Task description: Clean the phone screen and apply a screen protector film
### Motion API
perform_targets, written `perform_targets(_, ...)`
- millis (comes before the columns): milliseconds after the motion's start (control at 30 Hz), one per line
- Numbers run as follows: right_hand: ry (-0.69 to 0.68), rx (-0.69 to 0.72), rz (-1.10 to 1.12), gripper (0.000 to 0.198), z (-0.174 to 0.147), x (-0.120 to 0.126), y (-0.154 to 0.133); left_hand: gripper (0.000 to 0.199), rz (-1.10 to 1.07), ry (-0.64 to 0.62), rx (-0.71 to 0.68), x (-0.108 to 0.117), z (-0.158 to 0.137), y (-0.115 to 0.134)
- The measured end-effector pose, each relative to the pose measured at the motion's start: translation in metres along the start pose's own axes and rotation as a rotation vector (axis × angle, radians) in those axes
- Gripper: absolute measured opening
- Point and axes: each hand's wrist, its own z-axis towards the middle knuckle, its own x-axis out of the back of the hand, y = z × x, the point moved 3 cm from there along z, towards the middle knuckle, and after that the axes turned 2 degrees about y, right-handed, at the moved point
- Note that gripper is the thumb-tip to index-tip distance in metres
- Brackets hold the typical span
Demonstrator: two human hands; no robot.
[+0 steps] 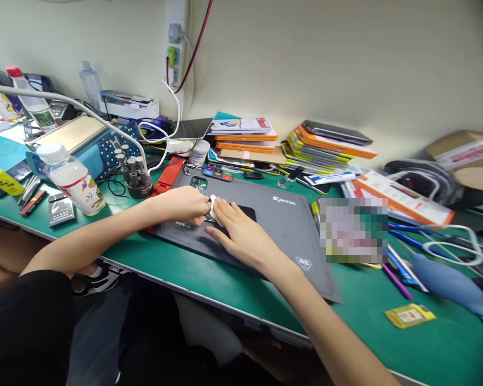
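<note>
A black phone (248,213) lies flat on a grey work mat (284,230), partly covered by my hands. My left hand (188,205) is curled at the phone's left end, its fingers closed on the edge. Fingers together and thumb apart, my right hand (245,230) lies over the phone and presses a small white tissue (213,202) under its fingertips. The tissue shows in the narrow gap between both hands; the rest of it is hidden.
A red clamp-like holder (169,176) and a screwdriver stand (134,177) are left of the mat. A drink bottle (78,182) stands near the front edge. Box stacks (245,134) line the wall. A blue air blower (446,281) and a yellow sachet (410,315) lie right.
</note>
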Motion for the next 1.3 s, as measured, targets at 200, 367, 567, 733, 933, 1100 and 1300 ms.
perform_targets(200,0.034,-0.072,-0.006,0.096,0.009,-0.003,-0.005,0.016,0.012,-0.023,-0.027,0.004,0.0,-0.006)
perform_targets(367,0.047,-0.019,0.018,0.09,-0.011,-0.005,-0.005,0.021,-0.111,0.035,-0.029,0.002,-0.003,-0.023)
perform_targets(567,0.067,-0.1,-0.022,0.088,-0.017,-0.001,0.023,0.031,-0.447,0.298,0.25,-0.025,0.006,-0.05)
perform_targets(733,0.124,-0.122,-0.089,0.097,-0.038,-0.005,0.022,0.03,-0.479,0.367,0.345,-0.037,0.01,-0.049)
perform_targets(933,0.187,-0.122,-0.15,0.09,-0.07,-0.011,0.023,0.029,-0.557,0.364,0.428,-0.039,0.012,-0.047)
perform_targets(1100,0.145,-0.118,-0.169,0.105,-0.055,-0.014,0.009,0.032,-0.731,0.355,0.488,-0.04,0.012,-0.05)
perform_targets(1300,0.125,-0.108,-0.144,0.106,-0.043,-0.012,-0.002,0.032,-0.69,0.368,0.467,-0.039,0.01,-0.048)
